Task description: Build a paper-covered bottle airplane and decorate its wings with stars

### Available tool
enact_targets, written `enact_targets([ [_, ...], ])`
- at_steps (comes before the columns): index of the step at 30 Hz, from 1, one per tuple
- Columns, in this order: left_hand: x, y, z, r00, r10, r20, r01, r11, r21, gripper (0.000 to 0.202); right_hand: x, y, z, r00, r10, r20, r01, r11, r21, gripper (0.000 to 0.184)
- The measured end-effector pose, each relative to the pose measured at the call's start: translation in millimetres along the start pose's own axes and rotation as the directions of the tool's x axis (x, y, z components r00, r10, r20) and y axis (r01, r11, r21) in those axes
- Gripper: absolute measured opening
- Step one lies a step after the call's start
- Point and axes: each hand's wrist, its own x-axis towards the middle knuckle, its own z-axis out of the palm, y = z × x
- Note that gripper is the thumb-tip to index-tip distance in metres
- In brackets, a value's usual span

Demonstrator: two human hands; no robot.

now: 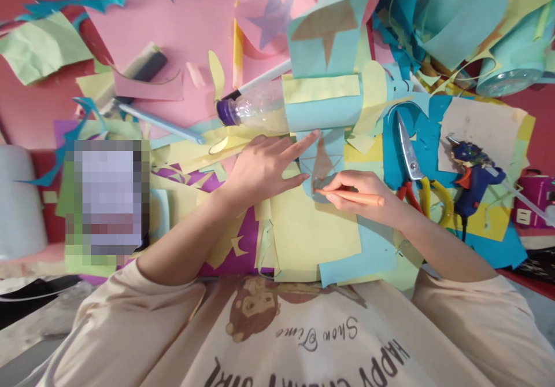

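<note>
The right hand [364,193] pinched an orange pen [362,196] between thumb and fingers, its tip down on the near end of a blue flap [323,158]. The left hand [264,167] was spread and palm down, its index finger reaching to where the flap met the bottle [260,106], its thumb by the flap's left edge. The flap lay between the two hands, its long axis running away from the body, with a brown shape partly filled in on it; the right hand was nearer its near end, the pen lying crosswise to it.

Just beyond the hands the bottle lay on its side, crosswise, its purple cap [225,112] to the left. A second flap [325,34] stretched out past it. Right of the right hand were scissors [410,150] and, farther out, a glue gun [474,181]. Nearer the body, a yellow sheet [316,236] lay below both hands.
</note>
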Motion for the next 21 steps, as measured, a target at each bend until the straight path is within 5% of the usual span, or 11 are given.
enact_targets([
  [21, -0.6, -0.9, 2.1, 0.999, 0.018, -0.033, -0.019, 1.0, -0.02, 0.06, 0.2, 2.4, 0.8, 0.995, -0.034, -0.095, 0.031, 0.999, -0.03, 0.012],
])
